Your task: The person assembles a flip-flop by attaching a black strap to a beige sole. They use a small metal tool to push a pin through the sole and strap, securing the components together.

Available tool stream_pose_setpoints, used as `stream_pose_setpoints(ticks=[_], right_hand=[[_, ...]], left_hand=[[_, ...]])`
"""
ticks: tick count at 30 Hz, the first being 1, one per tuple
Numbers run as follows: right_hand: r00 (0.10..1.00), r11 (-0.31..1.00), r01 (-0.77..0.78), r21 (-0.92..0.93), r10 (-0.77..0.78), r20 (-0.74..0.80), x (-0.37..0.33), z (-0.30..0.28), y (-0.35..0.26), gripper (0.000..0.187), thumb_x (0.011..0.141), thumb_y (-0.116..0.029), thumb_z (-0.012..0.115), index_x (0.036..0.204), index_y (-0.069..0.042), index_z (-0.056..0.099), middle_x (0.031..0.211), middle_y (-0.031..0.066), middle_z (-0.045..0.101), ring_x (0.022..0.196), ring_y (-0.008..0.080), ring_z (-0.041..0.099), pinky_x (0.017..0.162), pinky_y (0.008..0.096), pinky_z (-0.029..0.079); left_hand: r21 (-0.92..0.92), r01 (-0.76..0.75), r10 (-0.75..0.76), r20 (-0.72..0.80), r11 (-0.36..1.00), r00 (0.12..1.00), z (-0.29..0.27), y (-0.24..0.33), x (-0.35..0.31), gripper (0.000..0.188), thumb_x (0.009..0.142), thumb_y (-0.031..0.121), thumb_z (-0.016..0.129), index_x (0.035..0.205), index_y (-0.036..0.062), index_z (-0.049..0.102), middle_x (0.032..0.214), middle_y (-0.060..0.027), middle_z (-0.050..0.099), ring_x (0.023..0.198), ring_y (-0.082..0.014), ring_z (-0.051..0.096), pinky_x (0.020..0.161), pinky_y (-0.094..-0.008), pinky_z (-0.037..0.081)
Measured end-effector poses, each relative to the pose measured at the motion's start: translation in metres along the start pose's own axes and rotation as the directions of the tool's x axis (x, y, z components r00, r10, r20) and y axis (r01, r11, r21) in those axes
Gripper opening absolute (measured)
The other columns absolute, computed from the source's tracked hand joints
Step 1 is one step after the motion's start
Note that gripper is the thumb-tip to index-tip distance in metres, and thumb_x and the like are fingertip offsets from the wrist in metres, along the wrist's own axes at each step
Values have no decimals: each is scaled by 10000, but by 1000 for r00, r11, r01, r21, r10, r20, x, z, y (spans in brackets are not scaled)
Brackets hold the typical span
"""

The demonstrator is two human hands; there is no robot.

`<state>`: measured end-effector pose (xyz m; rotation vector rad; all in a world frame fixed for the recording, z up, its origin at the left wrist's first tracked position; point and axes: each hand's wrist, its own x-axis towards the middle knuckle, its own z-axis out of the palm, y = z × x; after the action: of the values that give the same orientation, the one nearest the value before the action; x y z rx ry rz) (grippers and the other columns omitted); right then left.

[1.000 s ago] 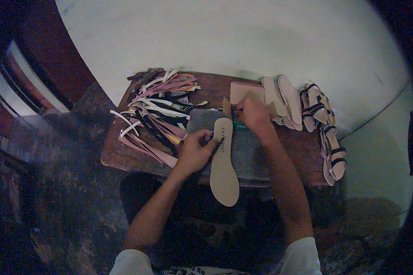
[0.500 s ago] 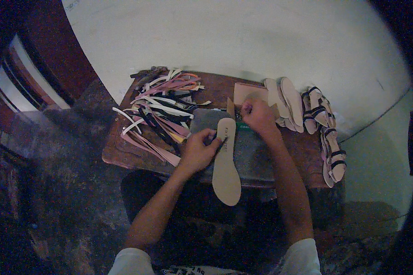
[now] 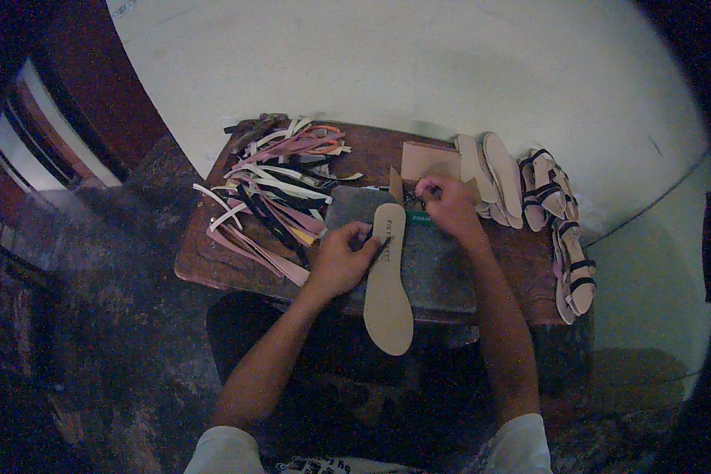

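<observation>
Left hand (image 3: 341, 261): fingers pinch beige sole (image 3: 388, 308)
Right hand (image 3: 450, 208): fingers curled over open box (image 3: 421, 219); cannot tell what's held

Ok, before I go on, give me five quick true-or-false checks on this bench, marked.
1. The left hand holds a pale sole. True.
2. The loose strips lie to the right of that sole. False: they lie to its left.
3. Sandals with black straps lie at the table's right end. True.
4. The sole's narrow end points toward the person. False: its wide end does.
5. The right hand is near a green-fronted box. True.
</observation>
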<state>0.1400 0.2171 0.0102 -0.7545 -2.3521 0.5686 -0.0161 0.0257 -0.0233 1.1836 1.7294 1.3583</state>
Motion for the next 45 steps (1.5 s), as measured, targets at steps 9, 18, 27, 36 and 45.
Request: stream_pose_setpoints(ticks=[9,18,27,36,45], right_hand=[[999,971,-17,240,27,-41,-6,0,-5,66,869,-67,650,903,-15,673,898,107,724,813,174,687,753,314,549],[987,892,-142,429,159,-4,-11,-3,-37,72,916,-59,606,964,-5,611,841,83,694,733,122,655,662,274,538],[996,911,-86,402,67,63,-32,-6,-82,129,896,-86,651,988,4,659,821,46,682,735,89,621,651,249,495],[981,935,-95,343,29,193,-34,-14,-81,111,871,-72,689,937,16,702,887,61,715,801,104,648,743,272,535],[984,935,-18,354,-46,170,-36,-13,-84,94,851,-24,684,938,11,696,890,76,712,800,112,649,749,288,536]], left_hand=[[27,17,-17,-7,1000,1000,-2,7,-4,283,867,269,683,1034,41,680,807,-86,682,714,-174,623,673,-337,491],[30,12,-12,-8,999,1000,-1,2,-6,263,879,218,680,1042,12,670,825,-81,689,728,-134,623,676,-307,496],[-22,-46,45,-50,999,998,2,20,-15,242,896,185,664,1074,23,686,791,-74,707,693,-118,644,644,-294,509],[-25,14,-14,30,1000,999,0,31,-17,236,936,156,612,1101,-11,639,958,-82,705,855,-143,652,783,-303,521],[-276,106,-66,150,955,987,-1,19,-13,233,935,139,635,1138,24,628,888,-13,668,781,-71,586,652,-234,470]])
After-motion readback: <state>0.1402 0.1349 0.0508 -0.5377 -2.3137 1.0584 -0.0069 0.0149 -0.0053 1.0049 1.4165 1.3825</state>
